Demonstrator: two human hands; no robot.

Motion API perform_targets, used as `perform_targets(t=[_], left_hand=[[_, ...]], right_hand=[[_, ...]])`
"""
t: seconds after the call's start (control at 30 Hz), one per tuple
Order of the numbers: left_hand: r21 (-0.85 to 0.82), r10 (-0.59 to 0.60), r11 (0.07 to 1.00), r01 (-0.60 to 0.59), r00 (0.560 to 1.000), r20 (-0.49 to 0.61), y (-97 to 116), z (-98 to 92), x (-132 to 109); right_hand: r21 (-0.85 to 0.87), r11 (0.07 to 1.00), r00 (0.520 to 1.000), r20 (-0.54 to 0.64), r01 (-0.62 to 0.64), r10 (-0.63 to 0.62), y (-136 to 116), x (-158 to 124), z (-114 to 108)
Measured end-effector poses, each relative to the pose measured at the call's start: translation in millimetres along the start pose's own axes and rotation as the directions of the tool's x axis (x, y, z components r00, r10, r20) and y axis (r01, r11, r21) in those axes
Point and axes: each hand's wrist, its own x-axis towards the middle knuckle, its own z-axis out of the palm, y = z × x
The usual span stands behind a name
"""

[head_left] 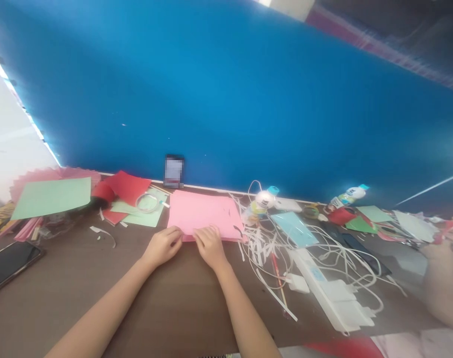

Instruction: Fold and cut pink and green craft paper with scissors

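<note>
A pink sheet of paper (pixel 204 211) lies on the brown table in front of me, its near edge raised in a narrow fold. My left hand (pixel 164 246) pinches that edge at its left end, thumb and fingers together. Beside it, my right hand (pixel 210 243) presses on the same edge near the middle, fingers bent over the paper. Both hands are closed on the sheet, and the fingertips partly cover the fold. A small dark curved piece (pixel 238 230) rests at the sheet's right side.
White cables and a power strip (pixel 323 293) spread to the right, near a glue bottle (pixel 265 199) and light blue paper (pixel 295 228). Red paper (pixel 127 186) and green paper (pixel 52 197) lie left. A phone (pixel 12 266) is at far left. Another person's arm (pixel 440 278) appears at right.
</note>
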Motion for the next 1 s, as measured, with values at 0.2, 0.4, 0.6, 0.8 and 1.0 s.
perform_targets(t=[0.2, 0.4, 0.6, 0.8, 1.0], left_hand=[[-0.108, 0.062, 0.993, -0.056, 0.996, 0.058, 6.2, 5.2, 0.4], [-0.107, 0.103, 0.99, -0.095, 0.992, 0.067, 2.4, 7.5, 1.1], [-0.167, 0.047, 0.985, -0.047, 0.999, -0.007, -10.1, 2.4, 2.3], [-0.252, -0.081, 0.967, 0.04, 0.985, -0.155, -22.0, -2.6, 4.5], [-0.403, -0.393, 0.884, 0.238, 0.845, -0.362, -38.1, -8.0, 6.1]], right_hand=[[-0.008, 0.993, 0.992, 0.051, 0.114, -0.113, -6.8, 1.3, 4.7], [-0.043, 0.991, 0.99, 0.067, 0.124, -0.121, -8.2, 3.9, 0.5], [-0.058, 0.994, 0.995, 0.047, 0.09, -0.088, 3.3, 3.8, -6.2], [-0.068, 0.997, 0.999, 0.027, 0.029, -0.028, 16.0, 1.4, -12.7], [-0.069, 0.994, 0.995, -0.042, -0.089, 0.087, 35.9, -4.8, -21.0]])
